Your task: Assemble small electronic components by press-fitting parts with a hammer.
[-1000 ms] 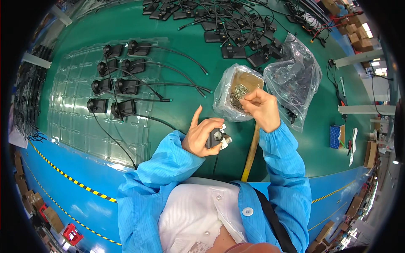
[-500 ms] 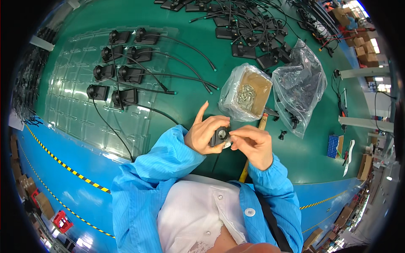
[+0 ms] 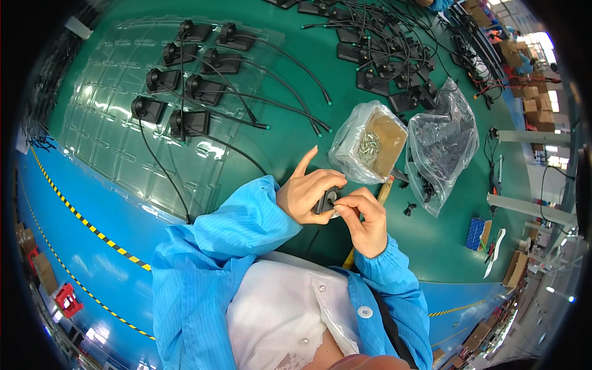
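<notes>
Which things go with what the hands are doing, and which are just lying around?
Likely for the job:
black part in the left hand, right hand at it
open box of small metal pieces

Likely just lying about:
blue box
white strip
red crate

Box [image 3: 391, 137] beyond right fingers [image 3: 359, 201], room rightward
</notes>
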Demonstrator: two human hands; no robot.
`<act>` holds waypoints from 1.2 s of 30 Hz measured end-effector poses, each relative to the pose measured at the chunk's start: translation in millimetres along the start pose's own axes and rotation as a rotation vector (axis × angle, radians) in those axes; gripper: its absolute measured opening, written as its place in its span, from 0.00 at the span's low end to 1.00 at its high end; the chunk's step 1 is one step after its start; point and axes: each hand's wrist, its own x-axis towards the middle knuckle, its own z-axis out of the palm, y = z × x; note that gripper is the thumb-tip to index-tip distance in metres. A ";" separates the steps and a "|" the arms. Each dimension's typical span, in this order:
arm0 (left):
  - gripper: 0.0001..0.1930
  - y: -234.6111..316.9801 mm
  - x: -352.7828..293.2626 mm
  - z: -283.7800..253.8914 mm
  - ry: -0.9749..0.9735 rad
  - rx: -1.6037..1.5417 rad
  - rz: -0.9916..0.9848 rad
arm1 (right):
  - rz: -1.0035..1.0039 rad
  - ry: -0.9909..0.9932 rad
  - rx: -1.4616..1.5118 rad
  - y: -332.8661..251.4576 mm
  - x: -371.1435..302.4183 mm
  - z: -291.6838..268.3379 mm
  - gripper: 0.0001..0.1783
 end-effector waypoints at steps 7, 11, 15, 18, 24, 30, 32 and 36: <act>0.28 1.0 1.9 -1.5 -0.003 -0.015 -0.003 | -0.190 0.036 -0.220 -1.2 3.2 1.4 0.05; 0.29 2.4 2.1 -3.8 -0.021 -0.020 -0.017 | -0.537 0.017 -0.574 -5.5 9.5 1.6 0.08; 0.29 2.6 2.1 -3.1 -0.017 -0.021 -0.008 | -0.574 0.050 -0.541 3.6 7.5 3.3 0.09; 0.28 0.3 0.0 -2.1 -0.019 -0.020 -0.002 | -0.594 0.067 -0.518 9.0 6.9 5.0 0.09; 0.27 -2.7 -1.6 -0.5 -0.037 -0.018 0.010 | -0.627 0.106 -0.471 18.2 6.8 7.8 0.09; 0.29 0.5 -0.2 -0.3 -0.006 -0.030 0.007 | -0.626 0.129 -0.403 26.9 3.8 10.4 0.08; 0.30 1.6 0.2 -0.8 0.006 -0.034 0.007 | -0.621 0.133 -0.384 27.9 3.1 9.7 0.08; 0.30 1.9 0.5 -1.9 -0.011 -0.030 0.002 | -0.490 0.053 -0.191 29.8 3.3 5.5 0.08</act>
